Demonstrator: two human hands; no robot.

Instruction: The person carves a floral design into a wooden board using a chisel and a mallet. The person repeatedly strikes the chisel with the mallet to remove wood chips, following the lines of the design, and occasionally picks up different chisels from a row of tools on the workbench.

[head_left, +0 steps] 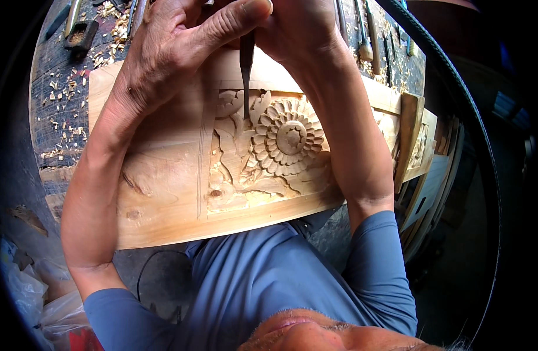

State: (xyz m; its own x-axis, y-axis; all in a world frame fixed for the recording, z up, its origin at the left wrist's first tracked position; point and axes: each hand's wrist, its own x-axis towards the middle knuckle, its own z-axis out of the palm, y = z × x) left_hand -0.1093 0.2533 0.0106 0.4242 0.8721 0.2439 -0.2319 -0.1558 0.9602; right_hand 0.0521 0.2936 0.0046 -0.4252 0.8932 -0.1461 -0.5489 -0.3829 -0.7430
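Note:
My left hand (184, 41) and my right hand (295, 26) are closed together at the top around a chisel (246, 67), their fingers partly cut off by the frame edge. The chisel's dark blade points down, its tip on carved leaves (237, 123) left of a round carved flower (288, 139). This relief sits in a recessed square in a pale wooden board (152, 181), which lies across the bench beneath my forearms. The board's left part is uncarved, with pencil lines beside the relief.
The worn bench (55, 128) holds wood chips, a small dark block (80, 36) and several carving tools (365, 50). More carved boards (418, 137) stand at the right, beside a dark hanging cable (468, 93). Plastic bags (29, 292) lie at lower left.

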